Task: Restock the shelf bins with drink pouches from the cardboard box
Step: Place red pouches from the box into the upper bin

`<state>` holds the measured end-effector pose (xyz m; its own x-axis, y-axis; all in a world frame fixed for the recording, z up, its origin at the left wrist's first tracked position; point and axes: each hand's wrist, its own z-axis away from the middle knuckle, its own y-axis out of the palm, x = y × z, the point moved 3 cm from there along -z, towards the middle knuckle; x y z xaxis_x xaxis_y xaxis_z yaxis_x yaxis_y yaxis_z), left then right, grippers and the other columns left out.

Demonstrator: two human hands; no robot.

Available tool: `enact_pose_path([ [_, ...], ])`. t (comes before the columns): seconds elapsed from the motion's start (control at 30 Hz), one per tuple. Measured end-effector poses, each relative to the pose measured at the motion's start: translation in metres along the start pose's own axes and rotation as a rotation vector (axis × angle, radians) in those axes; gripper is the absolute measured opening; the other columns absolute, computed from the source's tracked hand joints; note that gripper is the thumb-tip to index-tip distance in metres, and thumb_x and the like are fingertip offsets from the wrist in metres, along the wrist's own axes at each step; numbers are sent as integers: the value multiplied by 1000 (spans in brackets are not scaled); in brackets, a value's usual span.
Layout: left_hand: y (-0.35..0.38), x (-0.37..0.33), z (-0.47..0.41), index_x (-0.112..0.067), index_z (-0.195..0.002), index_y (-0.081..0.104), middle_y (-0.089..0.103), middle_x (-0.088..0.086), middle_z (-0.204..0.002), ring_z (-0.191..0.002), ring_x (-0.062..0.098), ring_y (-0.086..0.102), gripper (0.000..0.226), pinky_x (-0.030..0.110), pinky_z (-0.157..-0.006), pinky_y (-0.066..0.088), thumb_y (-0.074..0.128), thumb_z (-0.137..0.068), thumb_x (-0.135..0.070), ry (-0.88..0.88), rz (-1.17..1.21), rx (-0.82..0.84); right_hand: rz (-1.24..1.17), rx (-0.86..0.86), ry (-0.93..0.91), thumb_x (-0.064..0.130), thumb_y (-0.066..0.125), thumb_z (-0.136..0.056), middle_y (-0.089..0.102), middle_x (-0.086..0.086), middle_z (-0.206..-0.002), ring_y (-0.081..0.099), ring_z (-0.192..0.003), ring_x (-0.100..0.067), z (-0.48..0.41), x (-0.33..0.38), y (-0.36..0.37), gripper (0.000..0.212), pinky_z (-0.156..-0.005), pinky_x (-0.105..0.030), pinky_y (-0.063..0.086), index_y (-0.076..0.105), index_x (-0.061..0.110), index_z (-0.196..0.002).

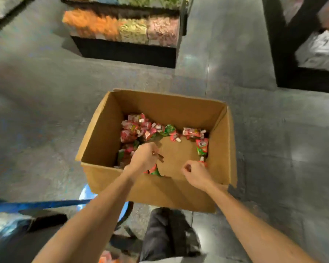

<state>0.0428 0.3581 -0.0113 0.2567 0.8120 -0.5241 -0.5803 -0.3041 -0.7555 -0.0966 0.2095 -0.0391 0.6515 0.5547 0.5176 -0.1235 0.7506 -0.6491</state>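
The 2 hands dip into the cardboard box (160, 192) to gather stock. The left hand (142, 158) curls round a pouch (154, 170). The right hand (196, 172) is curled beside another; whether it grips is unclear. Loose pouches (139, 128) crowd the box's far side, and the shelf bins (122, 27) wait beyond.

One cardboard box (179, 194), two hands (143, 157) (196, 172)

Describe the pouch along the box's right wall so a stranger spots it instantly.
Find the open cardboard box on the grey floor. Most pouches are heaped at its left; look along the right wall, beyond the right hand. This pouch runs lengthwise along that wall, red with a green near end, unlike the sideways red one behind it.
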Motion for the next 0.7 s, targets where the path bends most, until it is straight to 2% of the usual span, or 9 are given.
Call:
enact_pose_path([
  [0.07,-4,24,-43,-15,-115,67,68,8,-116,-110,29,62,26,34,-87,50,64,-89,-18,-1,-32,60,-26,20,70,31,54,-96,70,0,-100,64,-96,-22,-22,11,10,17,-86,-37,52,69,22,-97],
  [0.13,-10,49,-80,-13,-127,58,61,12,-122,-116,32,56,44,40,-97,47,70,-86,-26,-38,-61,82,-61,60,134,27,55,-98,67,2,-104,61,-99,-18,-44,25,24,17,-82,-29,46,69,19,-103],
  [0.2,-15,73,-117,-13,-135,47,51,15,-129,-121,36,48,58,45,-101,45,73,-85,-28,-83,-111,60,-87,110,169,27,55,-99,65,3,-104,60,-98,-17,-70,35,40,16,-80,-27,44,68,19,-106],
  [0.3,-15,108,-169,-14,-147,30,38,15,-142,-130,38,39,78,46,-101,42,76,-84,-23,-98,-247,49,-133,165,209,29,56,-98,64,3,-100,60,-97,-19,-115,50,66,16,-82,-30,47,65,18,-106],
  [0.43,8,148,-223,-20,-157,7,15,22,-158,-135,42,41,106,47,-105,40,77,-78,-7,-51,-302,175,-246,163,290,33,60,-96,65,2,-120,61,-108,-20,-174,68,97,25,-93,-32,48,57,22,-118],
  [0.53,21,164,-247,-32,-157,1,-6,17,-163,-150,41,6,122,54,-118,21,86,-70,-25,98,-547,73,-368,145,312,28,63,-94,51,-2,-142,54,-123,-22,-215,80,116,48,-105,-39,44,43,23,-138],
  [0.6,25,163,-256,-37,-156,-7,-6,16,-163,-150,41,0,130,58,-117,22,88,-68,-38,177,-645,57,-415,104,325,23,63,-94,42,-1,-152,48,-132,-24,-238,85,121,59,-108,-40,41,33,26,-145],
  [0.7,25,162,-265,-36,-156,-2,8,14,-160,-147,40,11,131,61,-111,32,90,-62,-45,166,-604,46,-396,50,291,15,64,-94,31,3,-159,40,-139,-25,-265,92,123,76,-108,-38,37,19,29,-154],
])
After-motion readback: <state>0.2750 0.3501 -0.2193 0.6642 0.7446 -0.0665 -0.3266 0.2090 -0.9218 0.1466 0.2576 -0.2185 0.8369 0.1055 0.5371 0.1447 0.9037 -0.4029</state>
